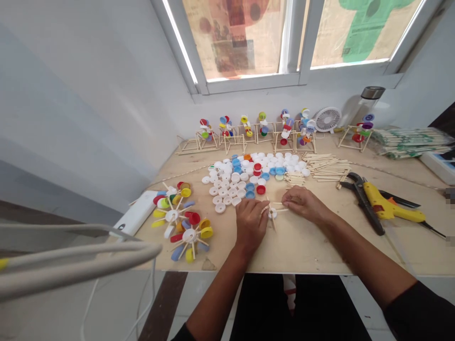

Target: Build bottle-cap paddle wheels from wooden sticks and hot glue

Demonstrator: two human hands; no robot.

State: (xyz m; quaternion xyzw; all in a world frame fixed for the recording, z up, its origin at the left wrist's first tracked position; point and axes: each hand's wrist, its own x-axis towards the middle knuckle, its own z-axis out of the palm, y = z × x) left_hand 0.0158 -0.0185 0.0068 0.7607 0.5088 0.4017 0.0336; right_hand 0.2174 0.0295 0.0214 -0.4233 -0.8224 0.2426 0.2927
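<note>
A white bottle cap (272,213) with several thin wooden sticks radiating from it sits low over the table, between my hands. My left hand (250,221) grips this piece from the left, its fingers closed at the cap and the sticks. On the other side, my right hand (303,202) pinches a thin wooden stick (279,203) that points toward the cap. Just beyond my hands lie many white bottle caps (227,182), with blue and red ones among them. A small pile of short sticks (294,178) is close to my right fingertips.
Finished cap wheels (190,236) lie at the left beside a white power strip (137,213). Longer sticks (327,166), a black cutter (364,203) and a yellow glue gun (394,208) are at the right. Stick frames with wheels (263,128) and a fan (327,119) line the back.
</note>
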